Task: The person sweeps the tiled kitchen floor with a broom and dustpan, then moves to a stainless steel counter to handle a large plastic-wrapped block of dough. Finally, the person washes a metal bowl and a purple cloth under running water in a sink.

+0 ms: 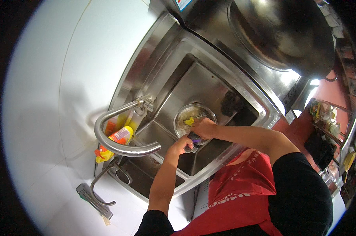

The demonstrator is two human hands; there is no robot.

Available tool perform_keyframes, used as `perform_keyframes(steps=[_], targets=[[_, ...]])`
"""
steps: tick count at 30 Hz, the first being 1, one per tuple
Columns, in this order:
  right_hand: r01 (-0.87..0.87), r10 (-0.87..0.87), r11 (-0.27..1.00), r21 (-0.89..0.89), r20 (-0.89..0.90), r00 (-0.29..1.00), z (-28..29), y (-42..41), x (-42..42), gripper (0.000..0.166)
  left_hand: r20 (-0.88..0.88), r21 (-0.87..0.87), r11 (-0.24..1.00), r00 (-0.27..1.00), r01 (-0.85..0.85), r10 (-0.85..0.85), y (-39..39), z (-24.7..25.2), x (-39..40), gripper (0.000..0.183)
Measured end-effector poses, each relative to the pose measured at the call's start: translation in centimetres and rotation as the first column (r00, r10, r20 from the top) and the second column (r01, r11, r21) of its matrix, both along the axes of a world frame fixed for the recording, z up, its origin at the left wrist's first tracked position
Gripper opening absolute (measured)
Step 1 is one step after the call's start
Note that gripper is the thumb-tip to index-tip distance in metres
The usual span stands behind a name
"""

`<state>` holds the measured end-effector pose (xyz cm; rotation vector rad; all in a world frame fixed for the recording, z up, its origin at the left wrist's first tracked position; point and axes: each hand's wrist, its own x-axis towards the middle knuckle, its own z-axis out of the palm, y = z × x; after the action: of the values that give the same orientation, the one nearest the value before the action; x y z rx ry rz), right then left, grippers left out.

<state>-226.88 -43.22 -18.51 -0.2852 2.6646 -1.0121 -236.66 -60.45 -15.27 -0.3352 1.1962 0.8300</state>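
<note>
In the deep basin of a stainless steel sink sits a round metal bowl with cloudy liquid in it. My right hand reaches over the bowl, its fingers closed around a yellow piece, perhaps a sponge or cloth. At the bowl's near edge, my left hand grips a small dark object with a purple band. Its lower end looks glossy, and my fingers cover part of it, so its kind is unclear. The two hands are close together.
A curved steel faucet arches over the sink's left side, beside a yellow-and-orange bottle. A smaller curved spout stands nearer, by a metal utensil holder. A large dark wok occupies the stove at upper right.
</note>
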Motion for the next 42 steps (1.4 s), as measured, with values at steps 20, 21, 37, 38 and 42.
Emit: perform_keyframes(steps=[20, 21, 37, 38, 42], targets=[[0.642, 0.529, 0.56, -0.524, 0.822, 0.209, 2.2, 1.2, 0.1, 0.03, -0.986, -0.168, 0.544, -0.142, 0.822, -0.09, 1.7, 3.2, 1.2, 0.068], [0.502, 0.406, 0.673, -0.543, 0.839, 0.362, 3.1, 1.4, -0.4, 0.033, -0.985, -0.164, 0.499, -0.11, 0.851, -0.136, 1.8, 3.2, 1.0, 0.064], [-0.126, 0.099, 0.99, 0.061, 0.331, 0.938, 3.2, 1.6, -1.6, 0.034, -0.275, -0.083, 0.985, 0.946, 0.153, -0.17, 0.0, -2.5, 1.3, 0.022], [-0.072, 0.06, 0.997, 0.024, 0.318, 0.946, 3.5, 1.7, -1.4, 0.037, -0.156, -0.07, 0.997, 0.988, 0.012, -0.023, -1.5, -3.1, 1.1, 0.035], [0.218, -0.172, 0.963, -0.16, 0.26, 0.95, 2.6, 2.3, 0.3, 0.043, 0.246, -0.095, 0.88, 0.846, -0.465, 0.473, -0.9, -0.1, 0.5, 0.051]])
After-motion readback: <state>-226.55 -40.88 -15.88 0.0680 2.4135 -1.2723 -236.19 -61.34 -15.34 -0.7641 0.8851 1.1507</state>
